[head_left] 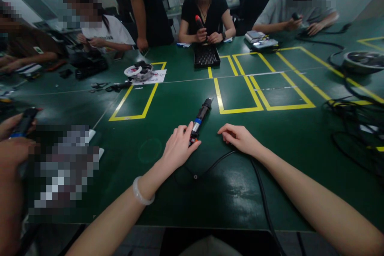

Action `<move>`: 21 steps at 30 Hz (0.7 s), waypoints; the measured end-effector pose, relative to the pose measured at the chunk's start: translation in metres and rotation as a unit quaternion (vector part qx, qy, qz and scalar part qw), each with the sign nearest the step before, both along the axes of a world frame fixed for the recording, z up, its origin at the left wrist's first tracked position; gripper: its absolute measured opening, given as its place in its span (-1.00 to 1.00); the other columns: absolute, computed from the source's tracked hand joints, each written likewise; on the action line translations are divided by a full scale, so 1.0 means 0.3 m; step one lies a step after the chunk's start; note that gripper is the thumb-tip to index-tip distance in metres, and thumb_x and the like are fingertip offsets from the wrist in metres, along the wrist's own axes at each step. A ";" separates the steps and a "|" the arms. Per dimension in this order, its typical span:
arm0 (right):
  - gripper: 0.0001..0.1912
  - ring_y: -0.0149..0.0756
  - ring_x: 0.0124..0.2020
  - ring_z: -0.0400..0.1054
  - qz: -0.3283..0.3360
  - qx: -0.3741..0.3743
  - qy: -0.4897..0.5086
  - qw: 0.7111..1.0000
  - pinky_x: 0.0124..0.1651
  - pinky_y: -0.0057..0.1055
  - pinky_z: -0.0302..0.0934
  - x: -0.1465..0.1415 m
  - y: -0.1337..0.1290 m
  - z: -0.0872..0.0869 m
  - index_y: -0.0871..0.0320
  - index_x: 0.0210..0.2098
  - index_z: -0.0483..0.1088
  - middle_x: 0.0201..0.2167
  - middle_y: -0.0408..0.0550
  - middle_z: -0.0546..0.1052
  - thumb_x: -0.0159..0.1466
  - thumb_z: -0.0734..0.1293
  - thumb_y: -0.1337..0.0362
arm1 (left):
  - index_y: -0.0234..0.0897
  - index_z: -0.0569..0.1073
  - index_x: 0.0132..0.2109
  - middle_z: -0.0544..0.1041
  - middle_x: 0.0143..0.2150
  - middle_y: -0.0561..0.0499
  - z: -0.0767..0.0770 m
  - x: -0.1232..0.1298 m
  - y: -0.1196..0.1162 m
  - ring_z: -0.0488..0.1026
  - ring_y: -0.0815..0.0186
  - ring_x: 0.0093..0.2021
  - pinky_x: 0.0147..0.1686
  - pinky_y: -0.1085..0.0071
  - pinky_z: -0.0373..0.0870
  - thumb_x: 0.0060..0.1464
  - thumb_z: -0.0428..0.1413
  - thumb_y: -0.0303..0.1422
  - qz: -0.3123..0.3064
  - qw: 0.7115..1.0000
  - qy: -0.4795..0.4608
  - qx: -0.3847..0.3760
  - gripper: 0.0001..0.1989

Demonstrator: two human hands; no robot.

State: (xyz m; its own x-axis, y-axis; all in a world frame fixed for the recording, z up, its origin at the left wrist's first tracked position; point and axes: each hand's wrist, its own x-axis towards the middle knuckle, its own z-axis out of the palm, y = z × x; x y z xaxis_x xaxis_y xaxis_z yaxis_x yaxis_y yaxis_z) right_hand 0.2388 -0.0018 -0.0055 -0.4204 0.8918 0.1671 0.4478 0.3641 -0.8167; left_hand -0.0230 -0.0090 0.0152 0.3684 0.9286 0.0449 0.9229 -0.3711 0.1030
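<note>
A black pen-like power tool (201,117) with a blue and silver band lies slanted on the green table (222,208), its thin metal tip pointing away and to the right. My left hand (177,146) is closed on its near end, thumb and index finger on either side; red and orange parts show between them. To the right, my right hand (237,137) rests on the tabletop, its fingers loosely curled together with nothing visible in them. A thin black cable (219,161) runs below the hands and joins a thicker cord towards the table's near edge.
Yellow tape rectangles (240,111) mark the table. Ahead stands a black tray (207,57) of small parts; white rolls (135,71) sit further left. Tangled cables (354,108) lie at right. People work opposite; at left, another person's hands hold a similar tool (25,122).
</note>
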 end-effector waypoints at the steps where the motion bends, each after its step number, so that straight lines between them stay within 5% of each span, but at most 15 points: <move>1: -0.80 -0.39 -0.47 0.39 0.001 -0.001 -0.001 1.000 -0.35 -0.47 0.23 -0.002 0.000 0.000 0.19 -0.15 0.43 -0.47 -0.13 0.49 0.35 0.19 0.34 | -0.27 0.07 0.42 0.33 0.13 -0.21 0.000 -0.025 0.011 0.34 0.08 0.03 -0.06 0.22 0.39 0.28 -0.05 0.00 0.012 1.000 0.002 -0.003 -0.29; 21: -0.79 -0.37 -0.45 0.41 0.000 -0.026 -0.003 1.000 -0.32 -0.45 0.25 -0.006 -0.003 0.006 0.21 -0.14 0.43 -0.46 -0.12 0.49 0.35 0.19 0.33 | -0.30 0.24 0.27 0.31 0.14 -0.37 -0.008 -0.543 0.294 0.27 -0.19 0.17 0.02 0.03 0.32 0.21 -0.14 0.09 0.282 0.958 0.044 0.003 -0.32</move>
